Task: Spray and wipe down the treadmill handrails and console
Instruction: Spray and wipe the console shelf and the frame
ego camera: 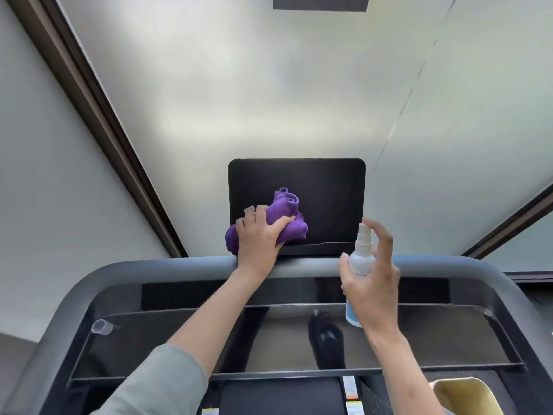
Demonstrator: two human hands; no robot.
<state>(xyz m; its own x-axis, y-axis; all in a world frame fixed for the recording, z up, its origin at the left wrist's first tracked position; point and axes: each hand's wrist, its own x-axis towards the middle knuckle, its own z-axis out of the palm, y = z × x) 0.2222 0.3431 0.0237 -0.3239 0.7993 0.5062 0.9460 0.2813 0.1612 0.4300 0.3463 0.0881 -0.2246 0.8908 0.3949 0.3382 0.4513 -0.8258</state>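
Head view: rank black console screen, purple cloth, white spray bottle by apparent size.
1. Black rectangular console screen, clearly largest.
2. and 3. Crumpled purple microfibre cloth and white plastic spray bottle: similar apparent size, both partly hidden by the hands, and the bottle is nearer the camera, so unranked.

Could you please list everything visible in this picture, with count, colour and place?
Cloth: one, purple, bunched against the screen's lower left.
Spray bottle: one, white with pale blue base, upright at right of centre.
Console screen: one, black, centre, above the bar.
Front handrail bar: one, grey, curving across the view.
Glass shelf: one, clear, dark-framed, under the bar.
Small clear cup: one, shelf's left corner.
Left hand: one, holds the cloth.
Right hand: one, holds the bottle, forefinger raised by the nozzle.
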